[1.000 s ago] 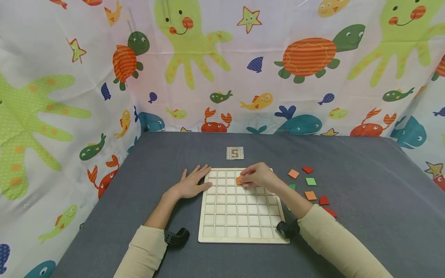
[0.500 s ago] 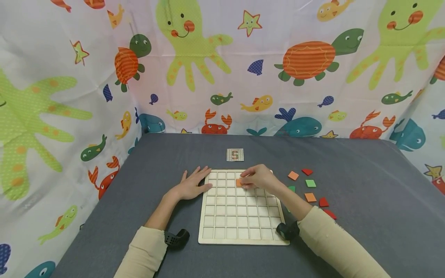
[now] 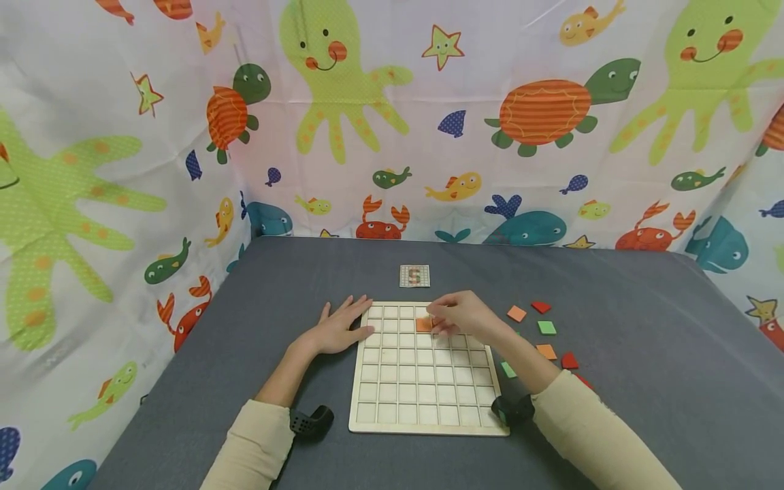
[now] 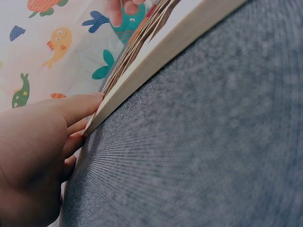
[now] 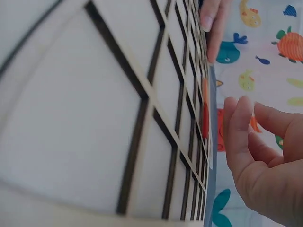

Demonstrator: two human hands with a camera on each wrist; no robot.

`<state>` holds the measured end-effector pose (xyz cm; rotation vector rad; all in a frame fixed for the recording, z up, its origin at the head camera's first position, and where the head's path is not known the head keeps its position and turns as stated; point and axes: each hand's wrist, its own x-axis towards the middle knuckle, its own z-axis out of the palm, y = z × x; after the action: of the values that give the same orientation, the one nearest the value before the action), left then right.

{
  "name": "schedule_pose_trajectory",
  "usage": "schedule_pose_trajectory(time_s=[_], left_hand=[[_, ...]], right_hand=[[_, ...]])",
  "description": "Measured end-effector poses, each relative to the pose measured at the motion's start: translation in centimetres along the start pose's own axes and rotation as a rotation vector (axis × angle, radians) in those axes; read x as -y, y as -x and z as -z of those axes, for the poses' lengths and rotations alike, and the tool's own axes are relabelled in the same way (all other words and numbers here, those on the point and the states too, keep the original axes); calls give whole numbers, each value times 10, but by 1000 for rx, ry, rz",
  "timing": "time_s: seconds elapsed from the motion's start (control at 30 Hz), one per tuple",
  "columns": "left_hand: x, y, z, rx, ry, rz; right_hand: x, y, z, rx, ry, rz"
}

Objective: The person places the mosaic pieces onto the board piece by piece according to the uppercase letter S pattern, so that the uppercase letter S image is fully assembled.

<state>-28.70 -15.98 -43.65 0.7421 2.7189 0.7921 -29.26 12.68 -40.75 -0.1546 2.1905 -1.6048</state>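
Note:
A pale wooden grid board [image 3: 408,393] lies flat on the table. An orange square tile [image 3: 424,324] sits in a cell of its second row from the far edge. Beside it, a red tile [image 5: 205,122] shows in the right wrist view, mostly hidden by the hand in the head view. My right hand [image 3: 467,318] hovers just over these tiles, fingers loosely bent, with nothing visible between thumb and fingertips. My left hand [image 3: 335,330] rests at the board's far left corner, fingers spread, thumb touching the board's edge.
Right of the board lie loose square tiles: orange [image 3: 517,313], red [image 3: 541,307], green [image 3: 547,328] and several more, some partly behind the right forearm. A small card [image 3: 414,275] with a coloured S pattern lies beyond the board. A printed curtain [image 3: 453,136] stands behind the table.
My right hand has come away from the orange tile, slightly to the right, and its fingers have loosened. The orange tile stays in the board. The left hand stays put; the head view tilts slightly up.

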Motion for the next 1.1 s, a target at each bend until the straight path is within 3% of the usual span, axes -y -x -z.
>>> schedule_pose_trajectory(time_s=[0.27,0.6,0.8,1.1], left_hand=[[2,1,-2,1,9,4],[5,2,-3,3,17,2],[4,1,-2,5,16,-8],[6,-3,-2,8,17,1]], right_hand=[[-4,7,20,-14,-44,9],[-17,15,49,-77,-78,-50],[-24,23,63,-66,-101,-42],[-28,34,91,-92,-61,-25]])
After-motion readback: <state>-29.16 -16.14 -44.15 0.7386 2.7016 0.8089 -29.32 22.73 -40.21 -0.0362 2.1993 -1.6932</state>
